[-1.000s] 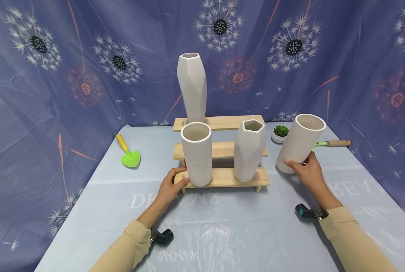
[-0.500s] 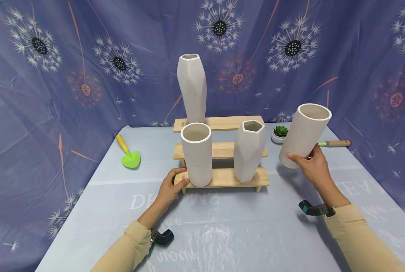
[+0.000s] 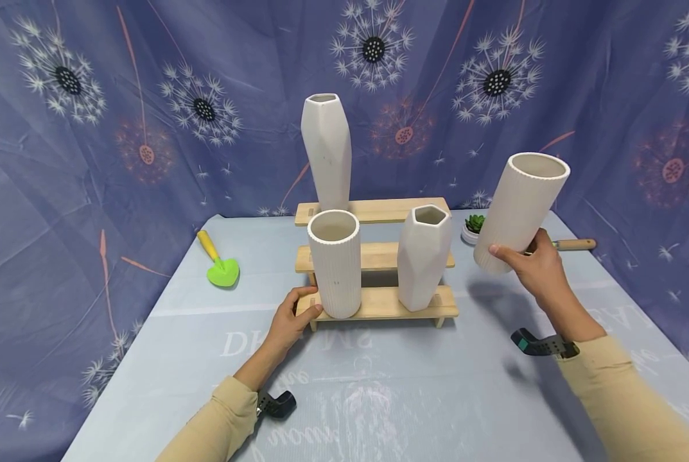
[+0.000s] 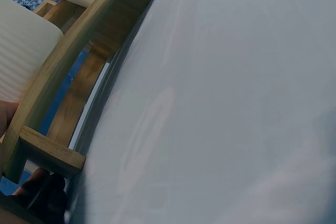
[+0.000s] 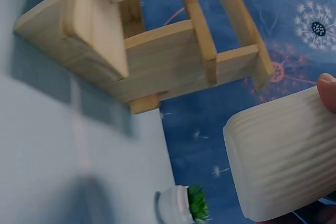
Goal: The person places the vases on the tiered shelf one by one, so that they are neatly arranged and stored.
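Observation:
My right hand (image 3: 535, 266) grips a white ribbed cylindrical vase (image 3: 520, 202) near its base, holding it tilted above the table at the right. At the left end of a three-step wooden stand (image 3: 381, 311), my left hand (image 3: 292, 319) holds the lowest board. The left wrist view has the thumb (image 4: 8, 115) on the board and the other fingers partly hidden in shadow by the stand's leg. A second ribbed vase (image 3: 335, 269) and a shorter faceted vase (image 3: 424, 256) stand on the lowest board. On the top board is a tall faceted vase (image 3: 328, 151).
A green trowel (image 3: 223, 272) with a yellow handle lies at the back left. Behind the lifted vase are a small potted succulent (image 3: 474, 226) and a wooden-handled tool (image 3: 575, 244), partly covered. A patterned curtain (image 3: 252, 160) hangs behind the table (image 3: 379, 398).
My right hand has lifted the ribbed vase off the table, upward and slightly right. The left hand and the stand have stayed in place.

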### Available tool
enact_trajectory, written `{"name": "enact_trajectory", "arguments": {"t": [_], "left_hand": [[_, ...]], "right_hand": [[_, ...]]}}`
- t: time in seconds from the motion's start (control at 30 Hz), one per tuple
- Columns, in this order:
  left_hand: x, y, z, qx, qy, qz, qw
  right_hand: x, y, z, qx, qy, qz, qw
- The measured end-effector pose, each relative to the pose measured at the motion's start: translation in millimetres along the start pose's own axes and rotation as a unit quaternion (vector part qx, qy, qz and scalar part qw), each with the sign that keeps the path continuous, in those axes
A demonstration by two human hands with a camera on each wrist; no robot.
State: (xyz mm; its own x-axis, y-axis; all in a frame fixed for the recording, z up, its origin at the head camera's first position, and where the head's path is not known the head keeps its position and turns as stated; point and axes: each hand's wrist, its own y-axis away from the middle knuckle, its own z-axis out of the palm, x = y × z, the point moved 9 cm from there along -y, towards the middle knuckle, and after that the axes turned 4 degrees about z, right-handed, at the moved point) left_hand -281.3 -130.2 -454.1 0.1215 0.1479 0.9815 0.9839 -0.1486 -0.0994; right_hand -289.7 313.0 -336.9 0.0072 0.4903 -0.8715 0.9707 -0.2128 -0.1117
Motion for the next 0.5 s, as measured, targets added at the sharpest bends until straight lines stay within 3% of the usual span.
{"name": "enact_trajectory", "arguments": {"t": [0.5], "left_hand": [[0.4, -0.1, -0.2, 0.002, 0.006, 0.002, 1.0]], "right_hand": [[-28.7, -14.1, 1.3, -0.006, -0.023, -0.009, 0.9997]]}}
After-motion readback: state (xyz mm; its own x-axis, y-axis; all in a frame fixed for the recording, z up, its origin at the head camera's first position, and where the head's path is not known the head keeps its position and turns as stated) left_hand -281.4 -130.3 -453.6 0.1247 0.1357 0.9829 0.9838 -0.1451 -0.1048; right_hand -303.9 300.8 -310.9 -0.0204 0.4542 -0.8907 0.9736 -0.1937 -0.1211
